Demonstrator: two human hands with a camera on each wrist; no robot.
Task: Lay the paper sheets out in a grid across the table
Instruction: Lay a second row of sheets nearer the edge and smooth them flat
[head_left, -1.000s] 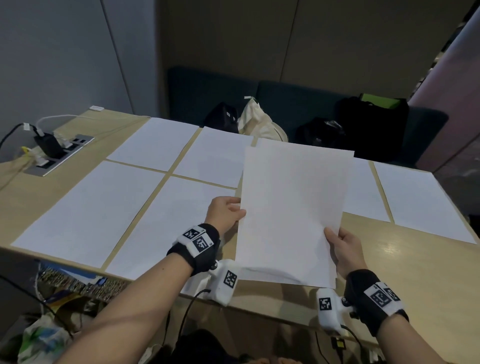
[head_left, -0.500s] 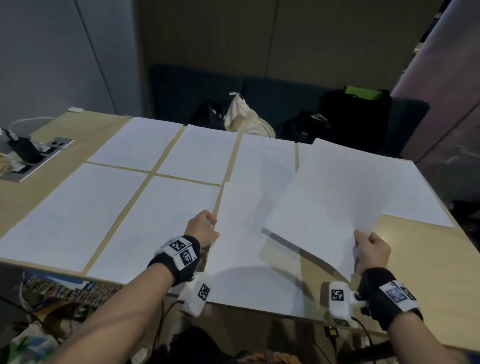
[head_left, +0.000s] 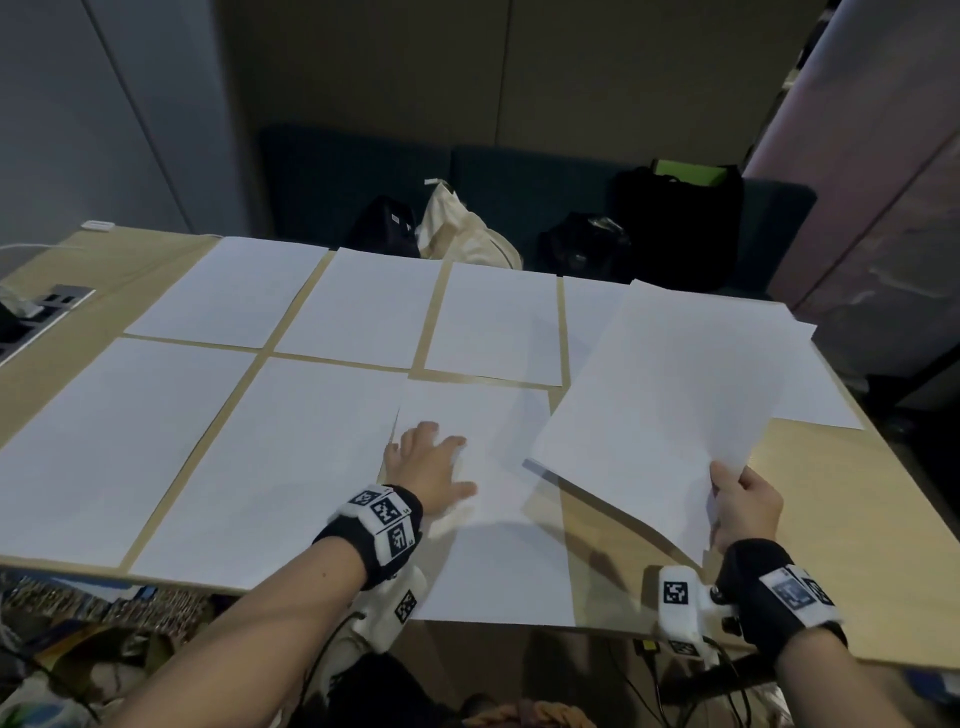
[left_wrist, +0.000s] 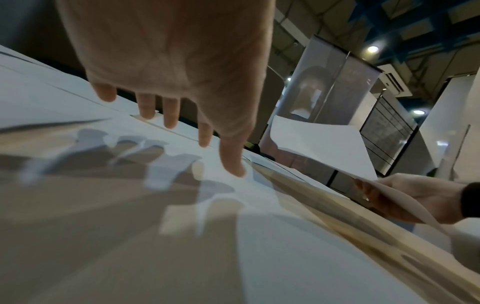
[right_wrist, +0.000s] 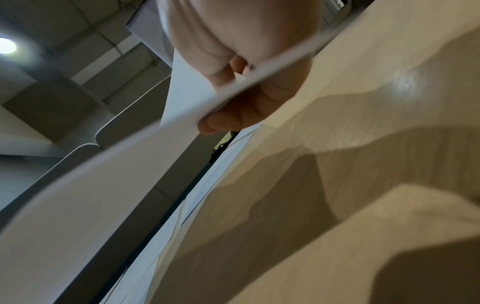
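Observation:
Several white paper sheets lie in two rows on the wooden table (head_left: 857, 545). My left hand (head_left: 434, 460) lies flat with spread fingers (left_wrist: 171, 115) on the newest sheet (head_left: 493, 561) in the near row, third from the left; its near edge hangs over the table edge. My right hand (head_left: 740, 501) pinches the near right corner of a small stack of sheets (head_left: 670, 410), held tilted above the table's right part. In the right wrist view the thumb and fingers (right_wrist: 233, 115) clamp the stack's edge (right_wrist: 130, 156).
A power strip (head_left: 36, 317) with plugs sits in the table's left edge. Dark bags (head_left: 675, 223) and a cream bag (head_left: 462, 228) rest on the bench behind the table. Bare wood shows at the near right corner. Cables hang under the near edge.
One sheet has come off the stack and now lies flat in the near row. My left hand moved onto it with fingers spread. My right hand carried the remaining stack rightward.

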